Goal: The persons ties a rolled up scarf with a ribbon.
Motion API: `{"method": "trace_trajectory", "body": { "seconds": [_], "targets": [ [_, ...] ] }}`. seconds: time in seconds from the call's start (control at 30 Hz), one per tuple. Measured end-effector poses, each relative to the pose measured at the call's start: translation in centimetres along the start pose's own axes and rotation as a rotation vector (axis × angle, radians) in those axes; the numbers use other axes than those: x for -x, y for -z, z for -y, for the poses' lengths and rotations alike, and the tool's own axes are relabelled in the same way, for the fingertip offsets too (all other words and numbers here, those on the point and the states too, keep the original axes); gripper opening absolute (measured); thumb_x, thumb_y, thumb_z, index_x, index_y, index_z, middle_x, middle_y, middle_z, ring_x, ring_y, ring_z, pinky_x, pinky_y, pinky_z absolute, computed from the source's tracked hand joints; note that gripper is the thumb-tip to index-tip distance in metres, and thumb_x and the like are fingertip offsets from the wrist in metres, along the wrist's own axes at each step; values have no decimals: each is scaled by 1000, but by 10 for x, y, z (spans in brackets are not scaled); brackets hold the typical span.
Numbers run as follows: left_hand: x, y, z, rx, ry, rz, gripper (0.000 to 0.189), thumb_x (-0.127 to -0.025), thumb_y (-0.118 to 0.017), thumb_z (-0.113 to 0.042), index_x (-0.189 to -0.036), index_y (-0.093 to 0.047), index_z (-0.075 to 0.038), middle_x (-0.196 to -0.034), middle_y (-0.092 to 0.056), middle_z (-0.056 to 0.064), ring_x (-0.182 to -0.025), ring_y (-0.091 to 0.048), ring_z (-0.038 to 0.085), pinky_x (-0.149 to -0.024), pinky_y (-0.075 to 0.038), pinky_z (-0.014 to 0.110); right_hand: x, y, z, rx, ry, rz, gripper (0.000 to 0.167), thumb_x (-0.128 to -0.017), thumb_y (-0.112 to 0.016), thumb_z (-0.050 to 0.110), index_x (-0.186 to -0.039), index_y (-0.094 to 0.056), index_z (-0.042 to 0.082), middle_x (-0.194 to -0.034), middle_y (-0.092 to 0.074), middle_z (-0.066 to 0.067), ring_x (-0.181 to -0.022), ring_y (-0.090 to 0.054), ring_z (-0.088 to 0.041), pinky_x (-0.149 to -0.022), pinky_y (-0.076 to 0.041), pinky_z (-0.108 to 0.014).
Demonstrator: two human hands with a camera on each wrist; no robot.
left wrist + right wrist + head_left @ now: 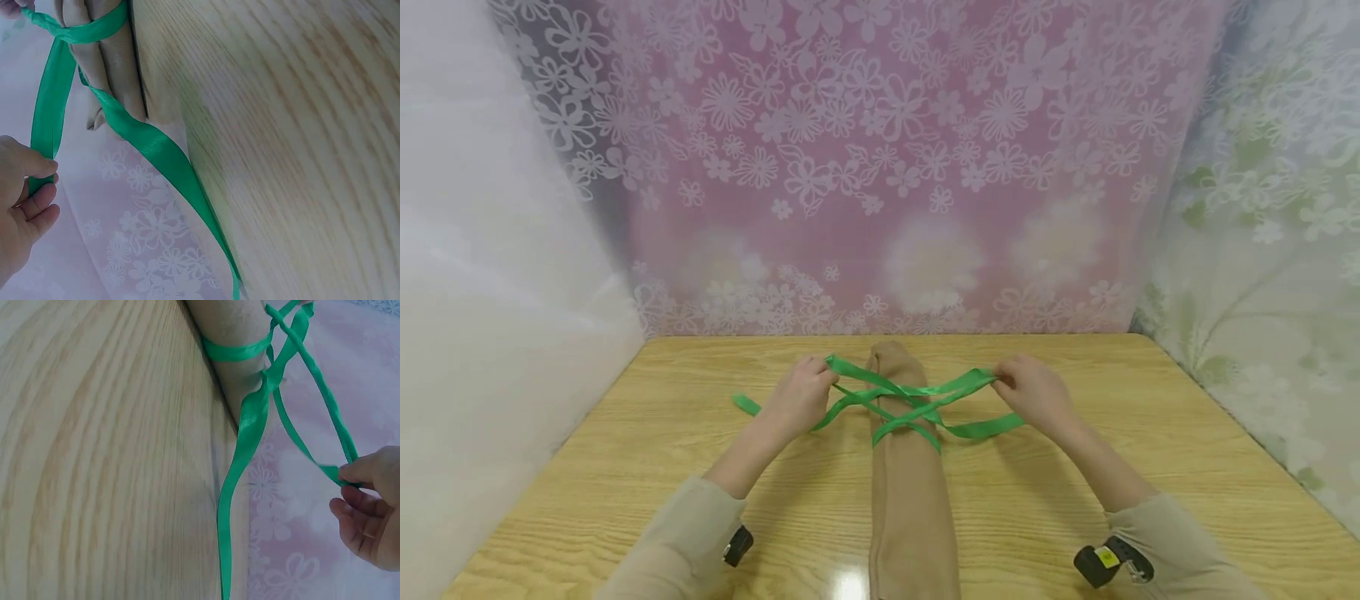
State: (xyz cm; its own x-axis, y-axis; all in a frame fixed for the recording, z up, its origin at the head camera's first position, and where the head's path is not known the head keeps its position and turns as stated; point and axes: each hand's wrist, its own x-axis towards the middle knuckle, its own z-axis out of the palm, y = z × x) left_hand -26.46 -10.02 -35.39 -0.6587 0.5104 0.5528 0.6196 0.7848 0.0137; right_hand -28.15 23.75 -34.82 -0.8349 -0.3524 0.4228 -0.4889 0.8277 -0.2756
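A long roll of tan cloth (913, 508) lies lengthwise on the table, with a green ribbon (966, 383) wound around it near its far end. My left hand (805, 392) pinches a loop of the ribbon between thumb and fingers, left of the roll. On the other side my right hand (1033, 392) pinches a second ribbon loop, seen folded at the fingertips in the right wrist view. Between the hands the ribbon strands cross above the roll. One loose tail (162, 156) trails down on the left, another tail (228, 506) on the right.
The wooden table (1030, 517) reaches back to a pink flowered curtain (880, 167). A white sheet (497, 292) hangs along the left side and a leafy flowered one (1270, 292) along the right. Each wrist carries a dark strapped camera (1097, 565).
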Motion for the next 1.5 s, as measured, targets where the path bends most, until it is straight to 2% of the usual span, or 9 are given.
{"method": "trace_trajectory", "body": {
  "seconds": [0.13,0.2,0.4,0.6,0.8,0.93,1.07,1.27,1.5],
  "targets": [
    [3,-2,2,-66,-26,17,12,-80,-61,10,-79,-69,1,-78,-62,9,-68,-49,17,-64,-43,24,4,-2,-7,113,94,53,2,-79,-68,4,-80,-67,3,-68,-54,2,-58,-44,-10,-50,-40,-24],
    [5,-3,3,-89,-37,22,13,-79,-61,10,-74,-67,0,-73,-60,7,-63,-45,16,-61,-41,24,6,-2,-10,124,112,87,1,-79,-67,2,-79,-67,3,-69,-57,1,-56,-43,-9,-48,-39,-22],
    [8,-3,8,-111,-20,60,18,-76,-62,12,-66,-60,-2,-63,-51,3,-59,-43,14,-58,-42,25,11,-2,-16,147,94,186,6,-80,-63,0,-82,-68,2,-76,-66,-6,-54,-46,-8,-47,-40,-21],
    [12,-5,12,-131,-29,71,22,-73,-61,17,-61,-59,-1,-55,-44,0,-52,-35,9,-51,-40,20,17,0,-20,231,72,297,6,-77,-63,0,-75,-66,5,-60,-52,4,-49,-38,-8,-43,-30,-18],
    [17,-5,14,-150,22,124,16,-69,-64,17,-68,-64,1,-61,-55,6,-55,-52,15,-54,-47,22,24,0,-26,204,4,371,8,-78,-60,1,-74,-63,8,-61,-50,5,-51,-39,-10,-45,-32,-22],
    [19,-6,16,-162,83,150,18,-66,-62,18,-68,-63,0,-61,-54,6,-55,-52,17,-52,-47,25,26,1,-31,181,-22,348,4,-79,-60,2,-77,-61,6,-62,-51,4,-51,-40,-11,-45,-33,-23],
    [20,-6,19,-175,125,148,17,-66,-62,17,-68,-62,0,-59,-52,4,-51,-47,14,-48,-44,24,27,4,-38,166,-9,278,3,-81,-60,3,-79,-62,3,-61,-53,3,-48,-40,-10,-42,-33,-20],
    [23,-1,21,-176,196,156,17,-73,-62,13,-65,-59,-1,-53,-47,1,-45,-36,9,-39,-33,18,27,11,-45,167,24,174,7,-83,-60,2,-88,-64,0,-65,-60,-1,-46,-37,-8,-41,-30,-21],
    [25,4,26,-215,285,197,21,-80,-66,1,-61,-57,-4,-50,-39,-3,-43,-30,8,-38,-28,17,27,18,-49,219,48,80,8,-81,-62,1,-88,-66,-1,-71,-65,-7,-46,-37,-8,-40,-31,-21]
  ]
}}
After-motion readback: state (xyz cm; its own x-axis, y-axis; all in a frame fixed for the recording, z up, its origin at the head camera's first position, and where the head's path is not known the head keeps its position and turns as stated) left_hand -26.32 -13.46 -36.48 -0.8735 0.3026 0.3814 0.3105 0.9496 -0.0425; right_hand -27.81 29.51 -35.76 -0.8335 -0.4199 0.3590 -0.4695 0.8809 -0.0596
